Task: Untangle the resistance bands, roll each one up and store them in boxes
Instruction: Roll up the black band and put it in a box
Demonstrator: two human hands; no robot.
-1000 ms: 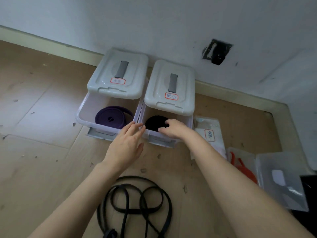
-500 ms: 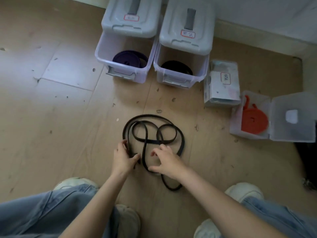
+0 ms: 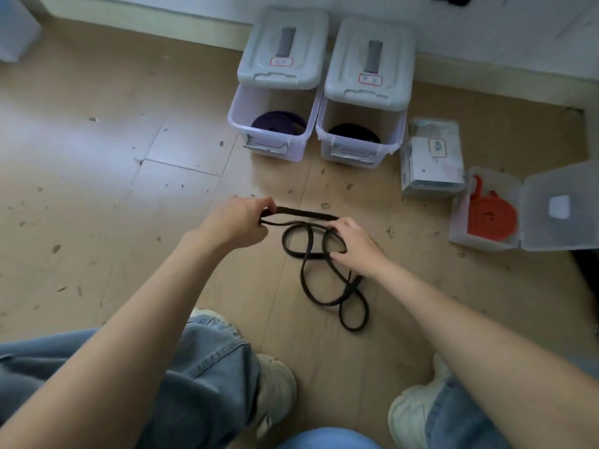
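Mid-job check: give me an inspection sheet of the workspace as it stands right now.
Surface: wood-look floor, speckled with debris.
Job's things: tangled black band; purple roll in left box; black roll in right box; orange roll in open case.
Clutter: small labelled box.
Grippers: left hand and right hand each grip the black band.
Cables: nothing seen.
Surroundings: white wall, baseboard.

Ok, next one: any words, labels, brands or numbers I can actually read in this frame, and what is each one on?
None can be read.
Red-bordered label on the left box's lid: marks too blurred to read.
Red-bordered label on the right box's lid: blurred, unreadable.
Red-bordered label on the small closed box: dark marks, too small to read.
White patch on the open case's lid: no print visible.
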